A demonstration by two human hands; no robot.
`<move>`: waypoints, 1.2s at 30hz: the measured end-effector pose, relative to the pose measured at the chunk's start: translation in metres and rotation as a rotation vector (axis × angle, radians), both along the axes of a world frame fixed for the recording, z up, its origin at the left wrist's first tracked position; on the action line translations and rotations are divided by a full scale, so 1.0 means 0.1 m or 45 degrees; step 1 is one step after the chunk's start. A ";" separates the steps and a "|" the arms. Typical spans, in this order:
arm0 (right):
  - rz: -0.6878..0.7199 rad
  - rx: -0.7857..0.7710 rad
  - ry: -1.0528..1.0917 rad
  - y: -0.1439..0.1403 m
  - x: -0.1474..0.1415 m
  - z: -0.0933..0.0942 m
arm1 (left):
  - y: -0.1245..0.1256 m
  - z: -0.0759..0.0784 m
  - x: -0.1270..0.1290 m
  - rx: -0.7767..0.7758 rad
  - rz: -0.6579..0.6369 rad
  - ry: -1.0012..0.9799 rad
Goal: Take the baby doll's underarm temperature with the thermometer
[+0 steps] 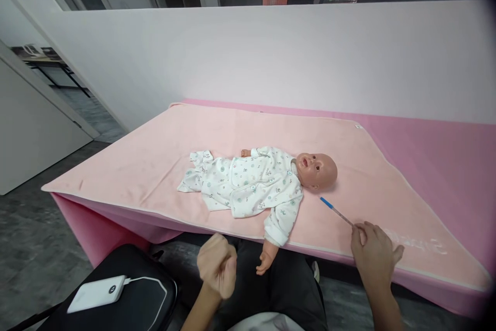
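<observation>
While pinching thermometer [336, 210] in right hand [375, 253] near dressed doll [256, 182], left hand [217, 265] fisted: nothing placed yet.

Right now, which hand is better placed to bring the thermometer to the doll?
Right hand: it pinches the thermometer, tip toward the doll. Left hand is fisted below the mat edge.

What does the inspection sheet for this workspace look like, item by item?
Surface: pale pink towel spread over a deeper pink padded table.
Things: baby doll in a white printed suit lying on its back; thin stick with a blue tip.
Clutter: white power bank on a black bag.
Hands: left hand fisted, holding nothing; right hand pinching the stick's end.
Cables: white cable from the power bank.
Surroundings: white wall, grey floor.
</observation>
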State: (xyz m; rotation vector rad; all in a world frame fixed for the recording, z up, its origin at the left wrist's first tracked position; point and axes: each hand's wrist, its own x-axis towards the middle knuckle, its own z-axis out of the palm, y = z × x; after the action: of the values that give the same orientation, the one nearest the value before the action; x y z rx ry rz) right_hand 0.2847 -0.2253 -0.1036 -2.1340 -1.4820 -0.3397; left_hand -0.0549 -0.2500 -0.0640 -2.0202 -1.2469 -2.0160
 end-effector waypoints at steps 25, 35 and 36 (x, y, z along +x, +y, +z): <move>0.627 0.116 1.847 0.14 -0.74 1.31 | 0.77 -0.09 -0.14 -0.610 0.324 0.657; 0.619 0.174 1.464 0.31 -0.80 1.28 | 0.77 -0.09 -0.15 -0.605 0.293 0.625; 0.634 0.146 1.482 0.31 -0.80 1.29 | 0.77 -0.09 -0.15 -0.602 0.293 0.626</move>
State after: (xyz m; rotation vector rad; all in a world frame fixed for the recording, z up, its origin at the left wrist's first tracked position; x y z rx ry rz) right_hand 0.2046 -0.1944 0.0256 -1.3126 -1.1148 0.8372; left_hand -0.0698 -0.1729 -0.0728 -2.2196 -1.8301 -1.0947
